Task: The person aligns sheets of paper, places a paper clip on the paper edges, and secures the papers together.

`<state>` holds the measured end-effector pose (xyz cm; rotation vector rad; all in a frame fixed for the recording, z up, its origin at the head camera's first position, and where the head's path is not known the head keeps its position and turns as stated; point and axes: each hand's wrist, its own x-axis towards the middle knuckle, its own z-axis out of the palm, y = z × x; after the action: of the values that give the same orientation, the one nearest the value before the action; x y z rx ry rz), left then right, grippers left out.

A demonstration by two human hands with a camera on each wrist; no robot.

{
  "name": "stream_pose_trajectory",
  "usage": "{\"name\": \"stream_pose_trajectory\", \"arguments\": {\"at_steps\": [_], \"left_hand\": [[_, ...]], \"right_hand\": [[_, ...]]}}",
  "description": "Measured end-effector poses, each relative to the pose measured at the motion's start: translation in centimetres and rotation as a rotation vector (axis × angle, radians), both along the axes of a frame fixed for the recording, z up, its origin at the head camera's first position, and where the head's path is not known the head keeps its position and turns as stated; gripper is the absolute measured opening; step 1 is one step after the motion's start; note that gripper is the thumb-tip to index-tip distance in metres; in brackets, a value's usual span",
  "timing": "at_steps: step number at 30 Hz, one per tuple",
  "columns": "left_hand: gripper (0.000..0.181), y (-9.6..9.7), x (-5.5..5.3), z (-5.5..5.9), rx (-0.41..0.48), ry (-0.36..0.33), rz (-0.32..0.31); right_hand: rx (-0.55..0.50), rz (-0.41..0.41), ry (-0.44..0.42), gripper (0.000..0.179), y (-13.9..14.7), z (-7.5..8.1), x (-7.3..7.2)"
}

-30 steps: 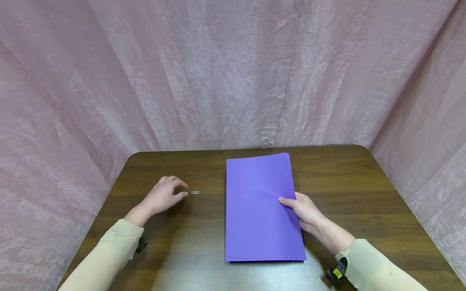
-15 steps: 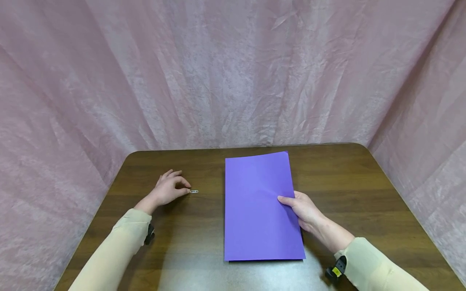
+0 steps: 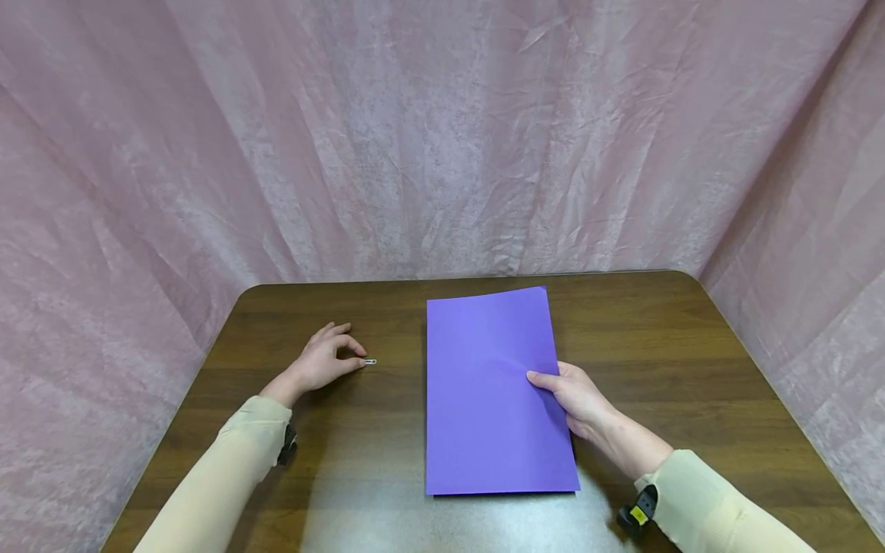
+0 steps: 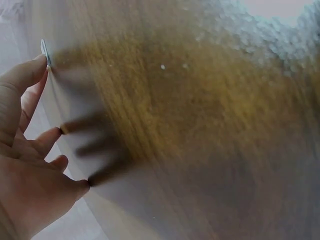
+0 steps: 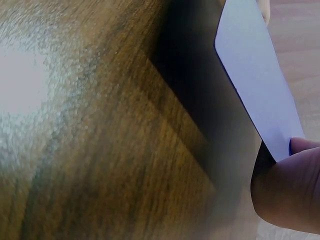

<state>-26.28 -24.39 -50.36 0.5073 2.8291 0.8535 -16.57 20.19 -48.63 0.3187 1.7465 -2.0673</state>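
Observation:
A small, light-coloured paper clip (image 3: 371,362) sticks out from between the thumb and index fingertip of my left hand (image 3: 321,363), which pinches it low over the table. In the left wrist view the same paper clip (image 4: 45,54) stands at the thumb tip, the other fingers spread with their tips near the wood. My right hand (image 3: 584,399) grips the right edge of purple paper (image 3: 487,399), thumb on top and fingers hidden underneath. In the right wrist view the paper (image 5: 257,75) is raised off the table along its gripped edge, casting a dark shadow.
The brown wooden table (image 3: 643,330) has rounded far corners. Pink curtains (image 3: 415,138) hang behind it and along both sides. Bright light reflects off the near middle of the tabletop. A black device (image 3: 638,513) sits on the right wrist.
My left hand has moved right to the paper clip, and its thumb and index finger have closed on it. The right hand and the paper stay nearly still.

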Motion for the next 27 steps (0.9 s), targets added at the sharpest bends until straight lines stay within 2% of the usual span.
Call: {"name": "stream_pose_trajectory", "arguments": {"at_steps": [18, 27], "left_hand": [[0.013, 0.05, 0.22, -0.61, 0.004, 0.008, 0.038], [0.011, -0.07, 0.40, -0.69, 0.014, 0.008, 0.033]], "right_hand": [[-0.009, 0.000, -0.007, 0.025, -0.03, -0.05, -0.02], [-0.018, -0.003, -0.009, 0.024, 0.08, -0.22, -0.11]]}}
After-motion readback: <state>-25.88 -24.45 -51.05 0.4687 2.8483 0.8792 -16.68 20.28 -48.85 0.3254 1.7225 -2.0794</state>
